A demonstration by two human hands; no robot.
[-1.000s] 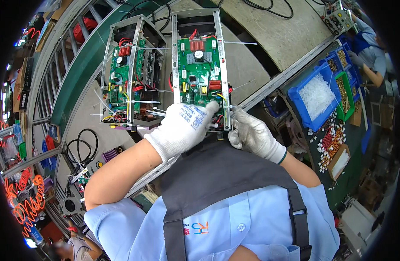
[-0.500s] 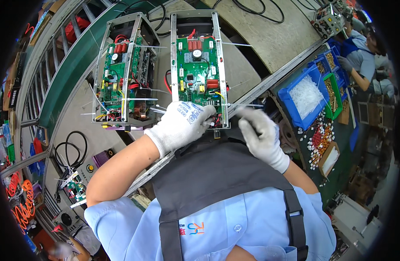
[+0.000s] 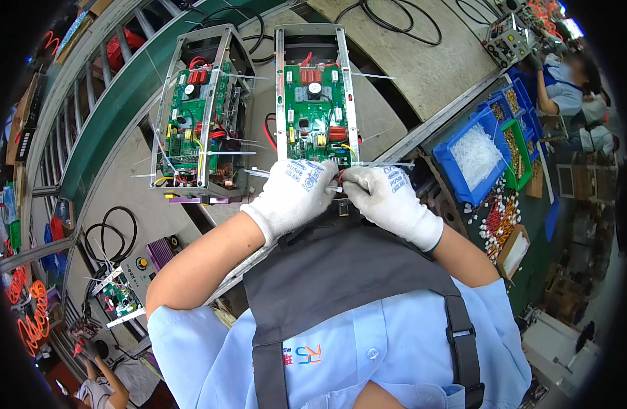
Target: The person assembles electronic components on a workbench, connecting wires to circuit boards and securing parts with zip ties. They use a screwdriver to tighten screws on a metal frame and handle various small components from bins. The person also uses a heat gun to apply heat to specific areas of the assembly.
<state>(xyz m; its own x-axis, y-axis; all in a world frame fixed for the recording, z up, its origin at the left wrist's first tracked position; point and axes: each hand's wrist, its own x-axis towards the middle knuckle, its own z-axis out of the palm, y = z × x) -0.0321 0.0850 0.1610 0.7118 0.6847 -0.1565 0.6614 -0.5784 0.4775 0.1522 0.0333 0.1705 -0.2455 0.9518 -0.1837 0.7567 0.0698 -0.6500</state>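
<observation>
An open metal-framed electrical unit (image 3: 316,109) with a green circuit board lies in front of me. Both my hands, in white knit gloves, meet at its near end. The fingers of my left hand (image 3: 298,194) are closed on a white cable tie (image 3: 336,189), whose short end shows between the hands. Opposite it, my right hand (image 3: 390,203) is pinched close to a red wire; the fingertips hide what they grip. More white ties stick out from the frame on both sides. A second, similar unit (image 3: 199,112) stands to the left, untouched.
On the right, a blue bin (image 3: 473,160) holds white cable ties, beside a green bin (image 3: 516,153) of small brass-coloured parts. Loose small parts lie below them. Another unit (image 3: 122,296) sits at lower left. A roller conveyor (image 3: 75,109) curves along the left. Other people work at far right and lower left.
My right hand has come left from beside the unit to its near end and closed its fingers next to my left hand. The left hand stays at the unit's near end.
</observation>
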